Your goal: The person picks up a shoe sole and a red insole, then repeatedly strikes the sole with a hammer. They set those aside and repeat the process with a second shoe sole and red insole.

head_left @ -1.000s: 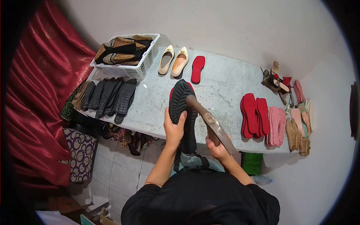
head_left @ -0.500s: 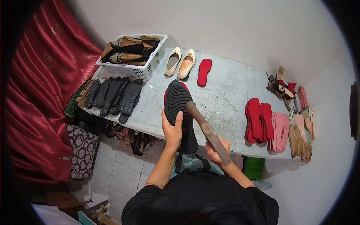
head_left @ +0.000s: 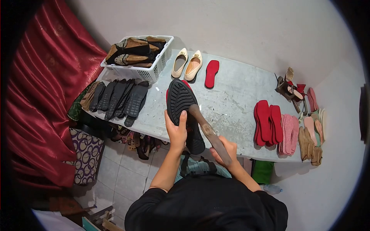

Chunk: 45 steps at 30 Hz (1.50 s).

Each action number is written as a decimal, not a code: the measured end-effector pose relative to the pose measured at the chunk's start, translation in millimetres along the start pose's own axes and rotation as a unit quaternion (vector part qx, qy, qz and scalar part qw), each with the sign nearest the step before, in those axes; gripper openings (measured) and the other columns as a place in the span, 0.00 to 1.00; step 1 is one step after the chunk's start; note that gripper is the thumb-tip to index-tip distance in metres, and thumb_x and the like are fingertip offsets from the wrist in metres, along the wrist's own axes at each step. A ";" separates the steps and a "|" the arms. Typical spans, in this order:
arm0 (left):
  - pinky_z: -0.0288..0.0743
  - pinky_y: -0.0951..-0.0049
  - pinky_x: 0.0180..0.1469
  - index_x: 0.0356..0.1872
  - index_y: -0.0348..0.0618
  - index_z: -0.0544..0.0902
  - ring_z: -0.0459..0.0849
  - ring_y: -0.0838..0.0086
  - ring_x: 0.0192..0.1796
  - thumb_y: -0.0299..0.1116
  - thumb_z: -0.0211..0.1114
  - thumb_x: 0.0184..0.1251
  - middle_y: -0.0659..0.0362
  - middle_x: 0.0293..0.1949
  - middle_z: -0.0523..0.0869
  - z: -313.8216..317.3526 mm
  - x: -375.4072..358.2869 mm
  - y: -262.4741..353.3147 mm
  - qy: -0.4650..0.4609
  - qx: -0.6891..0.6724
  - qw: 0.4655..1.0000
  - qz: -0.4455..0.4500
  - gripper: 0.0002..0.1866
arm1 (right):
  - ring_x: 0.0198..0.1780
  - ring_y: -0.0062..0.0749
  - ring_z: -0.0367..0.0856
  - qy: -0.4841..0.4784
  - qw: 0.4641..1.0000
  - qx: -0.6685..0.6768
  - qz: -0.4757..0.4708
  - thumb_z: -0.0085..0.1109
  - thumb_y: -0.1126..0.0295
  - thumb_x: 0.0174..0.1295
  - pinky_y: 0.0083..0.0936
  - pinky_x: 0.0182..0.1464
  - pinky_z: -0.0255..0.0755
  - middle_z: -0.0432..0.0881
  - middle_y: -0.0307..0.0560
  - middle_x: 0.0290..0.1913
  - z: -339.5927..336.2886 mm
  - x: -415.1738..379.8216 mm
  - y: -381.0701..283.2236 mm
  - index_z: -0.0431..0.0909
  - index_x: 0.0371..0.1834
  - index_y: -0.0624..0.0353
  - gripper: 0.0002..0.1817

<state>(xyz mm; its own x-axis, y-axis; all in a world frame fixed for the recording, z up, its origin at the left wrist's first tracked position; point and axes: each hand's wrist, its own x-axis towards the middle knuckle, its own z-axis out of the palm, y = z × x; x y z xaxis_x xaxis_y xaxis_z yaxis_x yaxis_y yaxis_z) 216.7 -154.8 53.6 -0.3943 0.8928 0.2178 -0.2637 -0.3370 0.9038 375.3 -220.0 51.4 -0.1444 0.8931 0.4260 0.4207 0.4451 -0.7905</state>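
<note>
At the centre of the frame, the left hand (head_left: 176, 133) clasps a ribbed black sole (head_left: 179, 98), thumb across its underside. Lower and to the right, the right hand (head_left: 227, 149) curls round a hammer (head_left: 210, 133), whose blunt end overlaps the sole's edge; whether they touch cannot be told.

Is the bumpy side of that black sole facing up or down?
Up: the black sole shows its ridged face to the camera, in the left hand.
</note>
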 end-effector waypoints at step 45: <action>0.65 0.75 0.54 0.54 0.37 0.67 0.73 0.74 0.49 0.27 0.57 0.61 0.57 0.49 0.74 -26.1 7.0 -8.3 0.066 -0.129 0.987 -0.063 0.20 | 0.18 0.31 0.76 -0.078 0.994 0.070 0.040 0.63 0.71 0.47 0.21 0.23 0.67 0.74 0.46 0.18 7.2 4.3 -5.0 0.75 0.30 0.63 0.10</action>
<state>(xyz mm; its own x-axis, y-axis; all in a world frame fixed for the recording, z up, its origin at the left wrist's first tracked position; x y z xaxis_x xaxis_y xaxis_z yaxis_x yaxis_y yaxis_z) 193.2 -153.5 38.0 -0.4516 0.8911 0.0449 -0.5261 -0.3067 0.7932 366.1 -218.0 54.0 -0.2574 0.9201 0.2954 0.3090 0.3680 -0.8770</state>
